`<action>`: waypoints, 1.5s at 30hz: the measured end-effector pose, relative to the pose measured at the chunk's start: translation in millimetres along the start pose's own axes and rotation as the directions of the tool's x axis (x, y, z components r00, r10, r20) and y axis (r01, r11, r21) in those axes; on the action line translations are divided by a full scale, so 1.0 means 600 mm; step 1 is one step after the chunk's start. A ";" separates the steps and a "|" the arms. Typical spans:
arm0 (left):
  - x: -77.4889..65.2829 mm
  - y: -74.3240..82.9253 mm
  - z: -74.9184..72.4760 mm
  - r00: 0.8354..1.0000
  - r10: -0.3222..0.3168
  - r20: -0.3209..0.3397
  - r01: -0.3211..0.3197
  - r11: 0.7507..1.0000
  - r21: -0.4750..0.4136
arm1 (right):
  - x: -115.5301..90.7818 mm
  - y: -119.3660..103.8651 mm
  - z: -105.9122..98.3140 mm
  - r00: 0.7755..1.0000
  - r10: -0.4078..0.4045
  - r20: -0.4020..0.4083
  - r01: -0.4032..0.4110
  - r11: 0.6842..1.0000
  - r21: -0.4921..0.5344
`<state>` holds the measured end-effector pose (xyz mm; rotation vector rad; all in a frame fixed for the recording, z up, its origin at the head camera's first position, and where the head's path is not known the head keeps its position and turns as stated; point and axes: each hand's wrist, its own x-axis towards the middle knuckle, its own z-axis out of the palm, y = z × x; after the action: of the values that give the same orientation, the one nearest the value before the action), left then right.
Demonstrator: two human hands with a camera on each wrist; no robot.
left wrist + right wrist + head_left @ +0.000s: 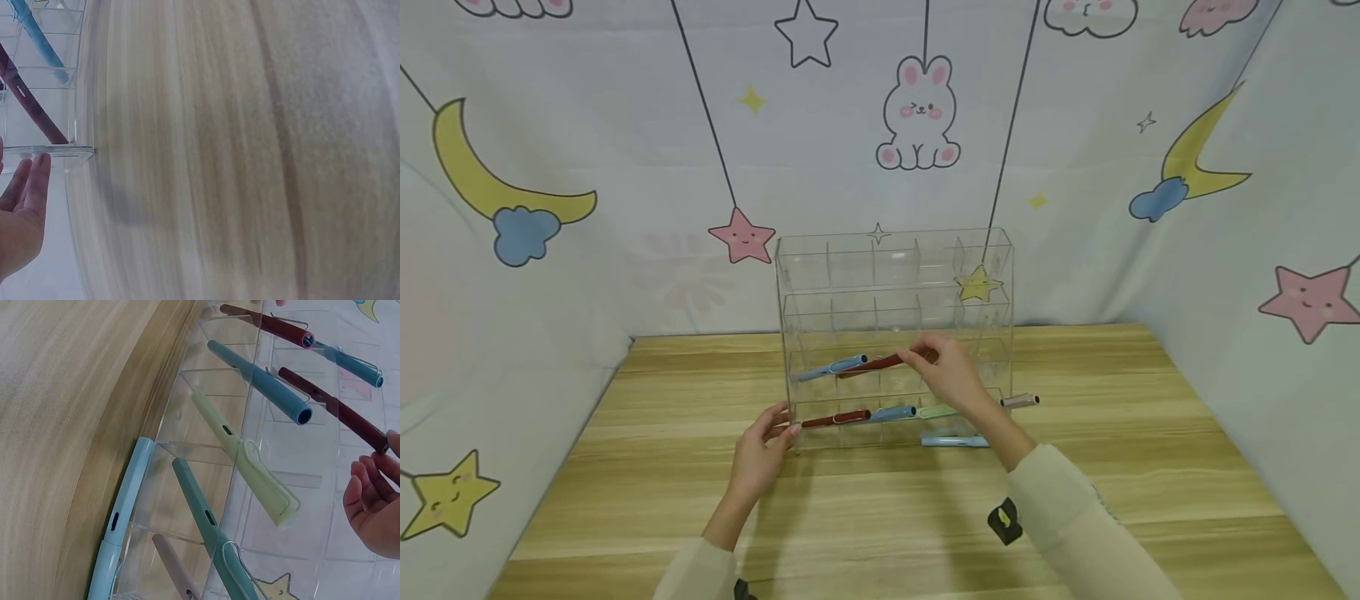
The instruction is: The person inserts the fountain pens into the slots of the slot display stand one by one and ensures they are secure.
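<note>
A clear pen rack (895,292) with tiers of compartments stands on the table. My right hand (951,371) pinches the cap end of a dark red pen (350,422), which lies slanted across the second tier from the bottom, beside a blue pen (831,368). My left hand (758,450) is at the rack's lower left side; its fingertips (40,161) touch the outside of the clear side panel. Along the bottom tier lie another dark red pen (835,418), a blue pen (269,390), a light green pen (240,456), a teal pen (209,519) and a pinkish-beige pen (1021,401).
A light blue pen (953,442) lies on the wooden table (865,525) along the rack's front. The two upper tiers show no pens. A white cloth (647,150) printed with moons, stars and a rabbit hangs behind and on both sides.
</note>
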<state>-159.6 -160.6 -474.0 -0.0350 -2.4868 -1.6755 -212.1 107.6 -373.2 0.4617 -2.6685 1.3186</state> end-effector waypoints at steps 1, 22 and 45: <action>0.000 0.000 0.000 1.000 0.000 0.001 0.000 1.000 0.000 | 0.000 0.001 0.000 1.000 0.002 0.004 -0.002 1.000 -0.001; 0.001 0.001 0.004 1.000 -0.016 -0.011 0.016 0.999 0.029 | -0.006 0.005 -0.010 0.997 -0.043 0.057 0.041 0.999 0.030; -0.001 0.005 0.001 1.000 -0.020 -0.013 0.020 0.999 0.028 | -0.046 0.033 -0.063 0.979 -0.134 0.153 0.121 0.988 0.096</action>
<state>-159.0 -158.9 -471.5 0.0037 -2.5094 -1.6429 -192.9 154.6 -372.0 0.7663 -2.6602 1.4194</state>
